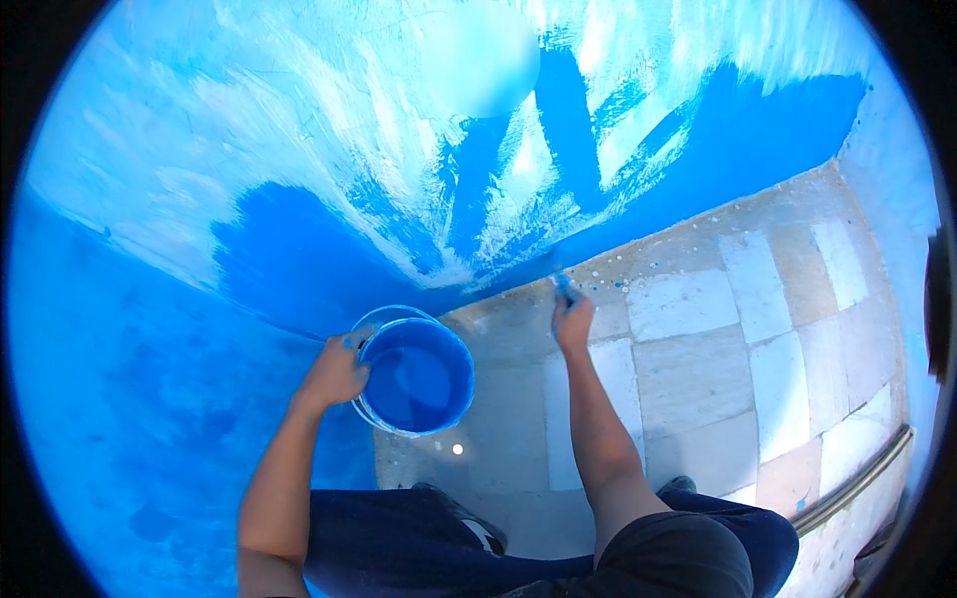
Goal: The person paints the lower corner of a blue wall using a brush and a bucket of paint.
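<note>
My left hand [339, 374] is closed on the rim and handle side of a white bucket [467, 384]. Blue paint [414, 384] fills part of the bucket, and its wire handle arches over the far side. Out in front, my right hand [572, 321] grips a paintbrush [564, 287], whose bristle end is blurred against the foot of the wall. The wall [299, 130] carries patches of fresh darker blue over a pale, streaky surface. A dark blue band runs along its lower edge, where the brush is.
Tiled floor [693, 374] in grey and white spreads to the right, with paint drops near the wall. A blue-painted wall [150, 399] stands close on my left. My shoes [469, 518] are below. A ridge or pipe [857, 478] crosses the right side.
</note>
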`<state>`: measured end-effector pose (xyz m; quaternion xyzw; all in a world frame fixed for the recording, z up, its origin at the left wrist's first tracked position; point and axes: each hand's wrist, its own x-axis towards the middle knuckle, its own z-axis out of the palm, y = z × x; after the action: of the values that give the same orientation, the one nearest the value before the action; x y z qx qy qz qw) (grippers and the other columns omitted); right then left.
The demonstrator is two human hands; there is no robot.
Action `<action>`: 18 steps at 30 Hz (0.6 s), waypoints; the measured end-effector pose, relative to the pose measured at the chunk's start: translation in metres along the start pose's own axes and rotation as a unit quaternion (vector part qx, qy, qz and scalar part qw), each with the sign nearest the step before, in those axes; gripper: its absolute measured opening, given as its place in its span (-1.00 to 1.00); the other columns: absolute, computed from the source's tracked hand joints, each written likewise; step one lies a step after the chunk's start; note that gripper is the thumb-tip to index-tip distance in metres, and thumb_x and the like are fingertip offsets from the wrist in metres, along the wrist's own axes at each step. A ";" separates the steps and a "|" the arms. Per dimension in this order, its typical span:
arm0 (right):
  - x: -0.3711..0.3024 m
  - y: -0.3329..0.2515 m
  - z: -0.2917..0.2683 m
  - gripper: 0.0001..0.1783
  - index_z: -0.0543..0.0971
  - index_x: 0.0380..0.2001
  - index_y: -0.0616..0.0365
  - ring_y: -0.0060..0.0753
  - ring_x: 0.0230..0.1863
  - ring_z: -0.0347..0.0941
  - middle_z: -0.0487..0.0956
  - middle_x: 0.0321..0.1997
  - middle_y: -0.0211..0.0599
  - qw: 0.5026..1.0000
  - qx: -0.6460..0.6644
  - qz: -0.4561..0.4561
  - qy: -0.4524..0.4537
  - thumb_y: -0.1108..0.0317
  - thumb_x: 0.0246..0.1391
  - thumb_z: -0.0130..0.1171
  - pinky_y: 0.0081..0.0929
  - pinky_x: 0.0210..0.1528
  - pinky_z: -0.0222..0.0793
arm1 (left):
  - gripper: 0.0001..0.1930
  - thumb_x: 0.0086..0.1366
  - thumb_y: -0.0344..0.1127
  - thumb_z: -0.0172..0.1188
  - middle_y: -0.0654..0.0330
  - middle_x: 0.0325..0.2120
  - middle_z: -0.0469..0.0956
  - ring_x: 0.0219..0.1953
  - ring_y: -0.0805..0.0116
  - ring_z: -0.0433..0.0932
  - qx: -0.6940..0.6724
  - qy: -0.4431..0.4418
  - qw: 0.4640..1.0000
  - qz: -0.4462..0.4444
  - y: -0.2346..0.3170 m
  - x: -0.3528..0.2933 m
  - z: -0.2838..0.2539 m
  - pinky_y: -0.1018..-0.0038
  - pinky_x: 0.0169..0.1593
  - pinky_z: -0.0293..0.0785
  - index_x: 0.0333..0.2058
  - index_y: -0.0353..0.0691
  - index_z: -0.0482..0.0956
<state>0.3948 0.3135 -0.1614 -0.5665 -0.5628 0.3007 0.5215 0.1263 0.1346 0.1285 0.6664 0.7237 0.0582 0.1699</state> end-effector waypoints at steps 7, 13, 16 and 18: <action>0.085 0.038 -0.080 -0.74 0.65 -0.30 0.25 0.12 -0.21 0.52 0.60 -0.27 0.12 0.982 -0.149 -0.079 -0.082 0.26 0.08 0.21 -0.09 -0.17 0.40 | -0.42 -0.04 -0.53 0.01 -0.18 -0.08 0.55 0.00 -0.19 0.50 -0.041 -0.009 0.998 0.045 0.034 0.017 -0.001 0.16 0.08 0.45 0.07 -0.23 0.47; 0.140 -0.002 -0.140 -0.77 0.65 -0.35 0.35 0.13 -0.37 0.53 0.60 -0.41 0.13 0.987 -0.102 0.036 0.118 0.36 0.07 0.18 -0.07 -0.29 0.38 | -0.43 -0.03 -0.55 0.02 -0.17 -0.11 0.57 -0.02 -0.16 0.53 -0.045 0.022 0.999 0.015 0.039 0.011 0.003 0.19 0.07 0.46 0.06 -0.23 0.49; 0.112 0.041 -0.089 -0.78 0.62 -0.40 0.39 0.19 -0.38 0.52 0.59 -0.43 0.16 0.973 -0.168 -0.075 0.140 0.39 0.04 0.16 -0.02 -0.31 0.38 | -0.46 -0.02 -0.56 0.02 -0.16 -0.11 0.58 -0.02 -0.16 0.53 -0.068 0.007 0.997 0.037 0.058 0.026 0.001 0.19 0.06 0.46 0.03 -0.23 0.51; 0.059 0.000 -0.041 -0.79 0.62 -0.40 0.38 0.21 -0.34 0.52 0.58 -0.41 0.17 0.991 -0.128 -0.028 0.026 0.38 0.01 0.18 -0.03 -0.26 0.39 | -0.48 -0.01 -0.55 0.02 -0.16 -0.11 0.58 -0.03 -0.16 0.53 -0.076 -0.001 0.997 0.029 0.055 0.021 -0.001 0.19 0.05 0.46 0.02 -0.24 0.52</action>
<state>0.4440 0.3593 -0.1351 -0.6200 -0.5986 0.1971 0.4674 0.1771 0.1612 0.1431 0.6723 0.6973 0.1171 0.2191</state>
